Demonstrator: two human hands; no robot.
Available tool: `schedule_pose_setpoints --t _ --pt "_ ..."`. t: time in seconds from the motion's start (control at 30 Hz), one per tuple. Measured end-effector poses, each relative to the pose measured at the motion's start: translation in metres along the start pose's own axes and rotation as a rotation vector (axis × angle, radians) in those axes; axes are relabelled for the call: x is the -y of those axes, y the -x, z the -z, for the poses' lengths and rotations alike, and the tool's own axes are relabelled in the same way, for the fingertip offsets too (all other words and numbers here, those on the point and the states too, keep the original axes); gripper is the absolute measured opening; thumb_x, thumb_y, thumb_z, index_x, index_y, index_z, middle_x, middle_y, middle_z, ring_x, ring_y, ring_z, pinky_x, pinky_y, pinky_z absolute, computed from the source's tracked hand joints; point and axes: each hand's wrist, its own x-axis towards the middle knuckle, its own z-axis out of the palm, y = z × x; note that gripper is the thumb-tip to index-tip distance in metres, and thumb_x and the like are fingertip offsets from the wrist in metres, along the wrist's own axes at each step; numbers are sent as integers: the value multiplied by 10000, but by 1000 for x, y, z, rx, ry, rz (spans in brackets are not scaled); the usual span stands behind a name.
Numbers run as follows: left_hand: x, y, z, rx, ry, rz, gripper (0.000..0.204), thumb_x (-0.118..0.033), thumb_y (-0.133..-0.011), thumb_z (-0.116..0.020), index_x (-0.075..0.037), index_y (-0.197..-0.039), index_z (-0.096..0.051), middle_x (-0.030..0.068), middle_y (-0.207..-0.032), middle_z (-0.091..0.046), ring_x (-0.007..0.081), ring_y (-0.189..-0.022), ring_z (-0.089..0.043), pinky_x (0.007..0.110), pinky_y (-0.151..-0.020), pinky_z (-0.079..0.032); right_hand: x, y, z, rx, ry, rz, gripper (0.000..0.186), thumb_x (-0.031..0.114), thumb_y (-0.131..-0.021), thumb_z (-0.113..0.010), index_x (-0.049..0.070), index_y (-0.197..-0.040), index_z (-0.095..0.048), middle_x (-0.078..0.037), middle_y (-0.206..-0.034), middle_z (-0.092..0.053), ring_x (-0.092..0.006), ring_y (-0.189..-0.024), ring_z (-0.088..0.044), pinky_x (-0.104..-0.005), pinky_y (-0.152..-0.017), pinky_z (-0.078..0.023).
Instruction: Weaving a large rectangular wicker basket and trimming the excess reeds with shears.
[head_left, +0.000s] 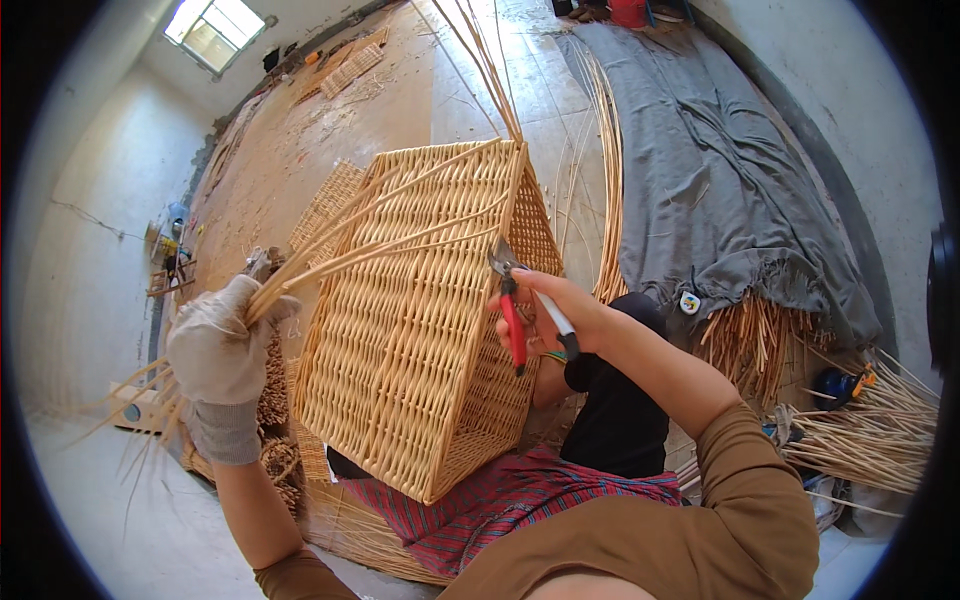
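A woven wicker basket (pixel 390 310) rests tilted across my lap, its open side toward the right. My left hand (pixel 218 340), in a pale work glove, is closed around a bundle of thin willow rods (pixel 350 250) that run to the basket's upper right edge. Bare, my right hand (pixel 545 318) holds pruning shears (pixel 515 320) with one red and one white handle. The shears' blades lie close to the basket's right edge, near the lowest rods; whether they touch one, I cannot tell. More long rods (pixel 485 70) rise from the basket's top corner.
A grey cloth (pixel 710 170) covers a heap of rods (pixel 755 335) at right, with a tape measure (pixel 690 302) on it. Loose rods (pixel 870 440) lie at far right. Woven panels (pixel 325 205) lie beyond the basket. Bundled stems (pixel 280 465) are beside my left arm.
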Motion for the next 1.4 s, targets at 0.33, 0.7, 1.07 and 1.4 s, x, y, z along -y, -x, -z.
schedule_pose_setpoints --t 0.33,0.7,1.07,1.4 --pt "0 -49 11 -181 183 -12 75 46 -855 -586 12 -871 -650 102 -766 -685 182 -737 -669 303 -762 -529 47 -24 48 51 50 117 492 502 -994 -412 50 -1086 -584 -60 -800 -641 -211 -741 -650 -340 -674 -552" --pt "-11 -112 -24 -233 1084 -250 390 100 -883 -563 34 -1267 -552 146 -1108 -675 191 -901 -675 305 -791 -559 85 -47 93 280 -54 168 504 489 -988 -447 19 -1117 -578 -59 -816 -602 -200 -750 -622 -309 -681 -533" --pt "-85 -235 -165 -199 -276 -363 237 -175 -887 -580 -156 -1112 -654 82 -754 -650 280 -713 -649 426 -619 -504 101 -69 104 305 -162 251 467 494 -976 -480 55 -1082 -597 -20 -784 -593 -179 -740 -604 -304 -646 -512" --pt "130 35 -94 -246 -401 -28 258 -161 -798 -665 -112 -1048 -697 110 -1104 -659 324 -1073 -568 422 -1011 -390 12 -79 192 -267 -260 404 210 294 -913 -627 138 -843 -504 -2 -637 -535 -162 -562 -557 -334 -530 -489"
